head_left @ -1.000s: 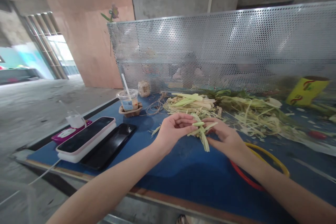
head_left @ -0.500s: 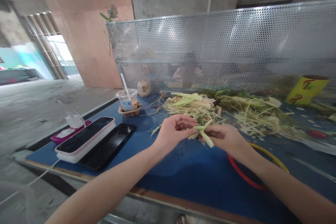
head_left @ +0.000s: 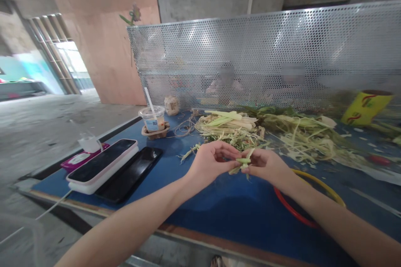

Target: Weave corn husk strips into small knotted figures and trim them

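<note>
Pale green strips of corn husk (head_left: 243,162) are pinched between my two hands, low over the blue table (head_left: 216,217). My left hand (head_left: 216,157) closes thumb against fingertips on the strips' left side. From the right, my right hand (head_left: 265,164) grips the same strips, its fingers curled; part of the piece is hidden behind the fingertips. Just beyond the hands lies a heap of shredded plant bits (head_left: 241,137), with a stack of flat husk strips (head_left: 225,122) behind it. Under my right forearm is a red and yellow ring (head_left: 293,212).
To the left lie a pink-edged phone (head_left: 103,160), a black tablet-like slab (head_left: 128,175) and a drink cup (head_left: 152,119) in a cardboard holder. More husks (head_left: 300,133) and a yellow roll (head_left: 365,108) are at right. A perforated metal screen (head_left: 250,54) stands along the back; people show faintly behind it.
Both hands have shifted slightly right and down with the husk strips. The long strip end that pointed down to the right is now folded in, and the piece looks more compact.
</note>
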A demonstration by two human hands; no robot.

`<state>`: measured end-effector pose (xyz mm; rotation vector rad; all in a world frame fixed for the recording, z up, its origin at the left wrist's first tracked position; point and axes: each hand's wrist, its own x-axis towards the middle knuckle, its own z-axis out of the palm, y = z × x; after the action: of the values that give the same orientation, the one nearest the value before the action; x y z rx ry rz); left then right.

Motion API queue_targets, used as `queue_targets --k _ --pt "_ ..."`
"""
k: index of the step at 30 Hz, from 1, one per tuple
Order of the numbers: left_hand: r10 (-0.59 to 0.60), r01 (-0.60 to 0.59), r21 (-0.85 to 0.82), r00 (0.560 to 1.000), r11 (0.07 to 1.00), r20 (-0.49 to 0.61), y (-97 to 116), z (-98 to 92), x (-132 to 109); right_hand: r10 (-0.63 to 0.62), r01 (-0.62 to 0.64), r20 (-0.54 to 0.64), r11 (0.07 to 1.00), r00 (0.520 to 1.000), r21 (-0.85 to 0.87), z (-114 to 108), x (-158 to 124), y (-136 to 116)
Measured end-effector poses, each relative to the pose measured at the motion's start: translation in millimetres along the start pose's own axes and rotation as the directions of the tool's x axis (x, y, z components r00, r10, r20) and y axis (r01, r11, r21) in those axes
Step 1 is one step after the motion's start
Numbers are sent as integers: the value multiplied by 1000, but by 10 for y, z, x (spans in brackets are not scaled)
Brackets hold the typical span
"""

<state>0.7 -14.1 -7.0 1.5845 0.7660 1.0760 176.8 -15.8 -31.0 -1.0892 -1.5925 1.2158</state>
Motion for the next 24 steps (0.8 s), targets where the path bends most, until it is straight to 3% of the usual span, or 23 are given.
queue_targets --k 7,18,24 --pt "-23 21 -62 999 998 -40 1 21 -8 -55 50 -147 998 988 -38 37 -43 -63" --pt "-120 110 -169 991 980 -51 -8 16 25 -103 121 -248 991 963 62 129 -75 -95" --pt "-174 161 -197 984 967 -51 4 35 49 -103 134 -231 984 967 120 146 -77 -110"
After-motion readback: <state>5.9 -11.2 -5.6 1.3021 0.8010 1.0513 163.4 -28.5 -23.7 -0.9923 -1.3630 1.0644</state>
